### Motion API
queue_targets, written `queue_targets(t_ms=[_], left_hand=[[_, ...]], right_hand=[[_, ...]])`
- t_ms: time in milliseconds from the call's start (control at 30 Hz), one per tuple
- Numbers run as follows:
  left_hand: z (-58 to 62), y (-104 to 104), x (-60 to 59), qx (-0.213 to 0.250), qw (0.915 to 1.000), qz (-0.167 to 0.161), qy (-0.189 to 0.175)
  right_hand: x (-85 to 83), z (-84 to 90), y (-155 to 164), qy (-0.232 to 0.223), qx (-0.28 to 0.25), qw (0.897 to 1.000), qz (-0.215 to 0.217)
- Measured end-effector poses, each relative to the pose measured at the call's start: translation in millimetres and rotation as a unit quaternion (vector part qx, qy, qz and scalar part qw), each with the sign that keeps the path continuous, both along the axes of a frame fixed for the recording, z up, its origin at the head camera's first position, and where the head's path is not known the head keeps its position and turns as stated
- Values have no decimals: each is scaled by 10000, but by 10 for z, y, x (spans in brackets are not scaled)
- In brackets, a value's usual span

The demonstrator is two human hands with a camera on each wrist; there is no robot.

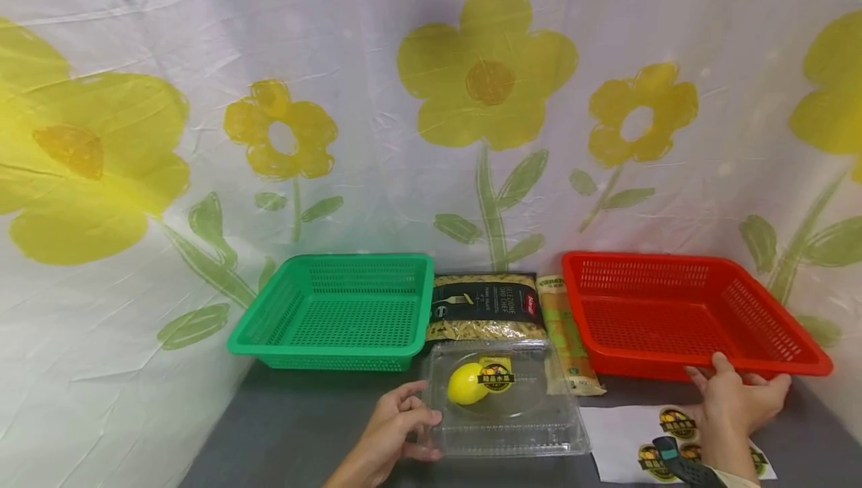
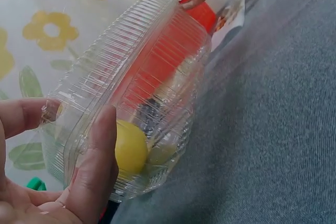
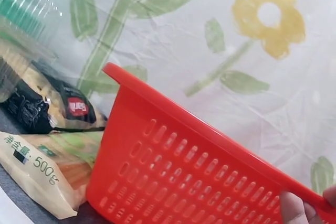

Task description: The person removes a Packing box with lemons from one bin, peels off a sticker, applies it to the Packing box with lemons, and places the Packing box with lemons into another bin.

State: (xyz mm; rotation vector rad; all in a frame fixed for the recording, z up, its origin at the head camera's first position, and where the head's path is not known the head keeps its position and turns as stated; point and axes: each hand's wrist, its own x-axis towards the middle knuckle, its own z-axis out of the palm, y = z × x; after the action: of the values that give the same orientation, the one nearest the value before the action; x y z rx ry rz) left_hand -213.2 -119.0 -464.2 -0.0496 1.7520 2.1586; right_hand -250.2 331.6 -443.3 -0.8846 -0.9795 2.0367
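The left hand [image 1: 390, 435] holds the clear plastic clamshell box [image 1: 505, 398] at its left front corner, thumb on one side and fingers on the other; the grip is closed on the box wall. The box rests on the grey bench [image 1: 296, 428], front centre, between the two baskets. Its lid is shut. Inside lies one yellow lemon [image 1: 467, 384], left of centre, touching a round printed label [image 1: 496, 377].

The right hand [image 1: 734, 402] holds the front rim of the red basket [image 1: 673, 308], fingers curled over the edge; the grip is closed on the rim. The right wrist view shows a fingertip [image 3: 296, 208] against the rim underside. The red basket stands at the right of the bench and holds nothing visible.

The green basket [image 1: 337, 308] stands at the left of the bench, apart from the box, and also holds nothing visible.

Between the baskets, behind the box, lie two packets: a dark pasta bag [image 1: 485, 305] and a pale bag marked 500g [image 1: 566, 331], the latter just beside the red basket's left wall.

A white sticker sheet [image 1: 633, 435] lies flat on the bench under the right hand.
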Motion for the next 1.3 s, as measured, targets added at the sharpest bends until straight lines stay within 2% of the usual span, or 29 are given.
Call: queue_targets(t_ms=[267, 467, 800, 1000, 1133, 1300], left_hand=[[121, 32, 21, 7, 9995, -184, 249], [312, 153, -47, 124, 9987, -292, 394], [636, 645, -372, 575, 9955, -217, 727], [773, 1066, -630, 788, 9943, -149, 707], [818, 1373, -780, 1044, 9926, -88, 618], [826, 1740, -941, 1066, 9915, -46, 744]], right_hand=[[28, -10, 31, -34, 22, 10000, -11], [34, -23, 58, 155, -54, 9998, -87], [58, -42, 42, 366, -64, 9993, 92], [45, -49, 114, 387, 291, 9987, 154], [57, -41, 118, 341, 408, 9984, 208], [74, -94, 88, 329, 427, 9982, 249]])
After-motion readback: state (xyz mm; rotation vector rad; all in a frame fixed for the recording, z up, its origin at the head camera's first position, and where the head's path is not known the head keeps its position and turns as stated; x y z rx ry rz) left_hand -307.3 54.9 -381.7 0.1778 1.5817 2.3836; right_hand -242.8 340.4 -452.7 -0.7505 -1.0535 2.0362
